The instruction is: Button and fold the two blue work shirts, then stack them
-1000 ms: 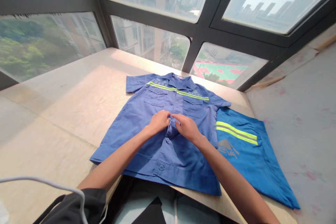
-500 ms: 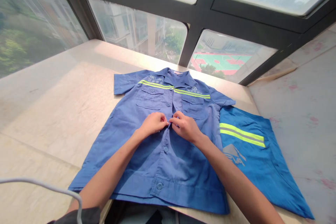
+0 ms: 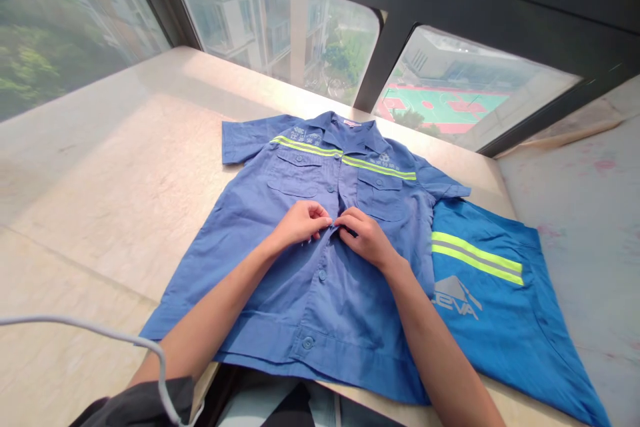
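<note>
A blue short-sleeved work shirt (image 3: 280, 267) with a yellow-and-grey reflective stripe lies front up, collar toward the window. My left hand (image 3: 306, 221) pinches the front opening at mid-chest height. Close beside it, my right hand (image 3: 364, 235) grips the other side of the same opening, fingertips nearly meeting. The button between my fingers is mostly hidden. Below my hands the placket looks closed, with one button (image 3: 323, 275) in the middle and another button (image 3: 308, 343) on the waistband. Above them the opening gapes slightly.
A brighter blue folded garment (image 3: 500, 320) with a reflective stripe lies to the right, partly under the shirt's sleeve. A white cable (image 3: 100, 329) crosses the lower left. The pale stone sill (image 3: 125, 180) meets dark window frames (image 3: 395, 33) behind and a wall (image 3: 595, 247) at right.
The view has tilted down and shifted slightly, so the shirt sits higher in the picture. Both hands stay pinched at the same spot on the front opening.
</note>
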The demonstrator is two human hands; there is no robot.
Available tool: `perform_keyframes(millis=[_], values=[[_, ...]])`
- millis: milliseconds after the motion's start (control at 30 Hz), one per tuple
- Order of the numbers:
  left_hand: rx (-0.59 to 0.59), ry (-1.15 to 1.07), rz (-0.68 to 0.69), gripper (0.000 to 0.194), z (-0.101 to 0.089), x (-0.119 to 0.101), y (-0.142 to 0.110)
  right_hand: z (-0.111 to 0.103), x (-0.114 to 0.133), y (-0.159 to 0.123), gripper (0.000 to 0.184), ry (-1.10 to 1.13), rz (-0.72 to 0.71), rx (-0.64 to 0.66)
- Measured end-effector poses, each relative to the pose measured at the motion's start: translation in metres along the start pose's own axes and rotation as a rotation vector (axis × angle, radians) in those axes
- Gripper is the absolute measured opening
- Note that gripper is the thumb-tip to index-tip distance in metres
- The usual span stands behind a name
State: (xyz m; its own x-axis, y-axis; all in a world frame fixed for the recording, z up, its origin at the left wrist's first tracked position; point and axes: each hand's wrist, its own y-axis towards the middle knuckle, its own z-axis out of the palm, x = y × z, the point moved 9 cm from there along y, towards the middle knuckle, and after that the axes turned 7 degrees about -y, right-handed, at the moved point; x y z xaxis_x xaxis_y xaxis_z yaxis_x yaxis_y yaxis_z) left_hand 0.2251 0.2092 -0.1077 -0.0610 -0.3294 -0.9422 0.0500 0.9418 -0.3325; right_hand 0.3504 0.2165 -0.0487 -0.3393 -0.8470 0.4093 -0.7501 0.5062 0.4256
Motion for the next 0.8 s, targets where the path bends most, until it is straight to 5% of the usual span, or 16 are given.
perform_keyframes(millis=[433, 800], values=[[-0.072, 0.038, 0.034, 0.017, -0.002, -0.002, -0.006, 0.0, -0.006, -0.008, 0.018, -0.191, 0.081, -0.141], [-0.056, -0.058, 0.027, 0.012, 0.0, -0.003, -0.007, 0.002, -0.006, -0.01, 0.029, -0.158, -0.01, -0.186]])
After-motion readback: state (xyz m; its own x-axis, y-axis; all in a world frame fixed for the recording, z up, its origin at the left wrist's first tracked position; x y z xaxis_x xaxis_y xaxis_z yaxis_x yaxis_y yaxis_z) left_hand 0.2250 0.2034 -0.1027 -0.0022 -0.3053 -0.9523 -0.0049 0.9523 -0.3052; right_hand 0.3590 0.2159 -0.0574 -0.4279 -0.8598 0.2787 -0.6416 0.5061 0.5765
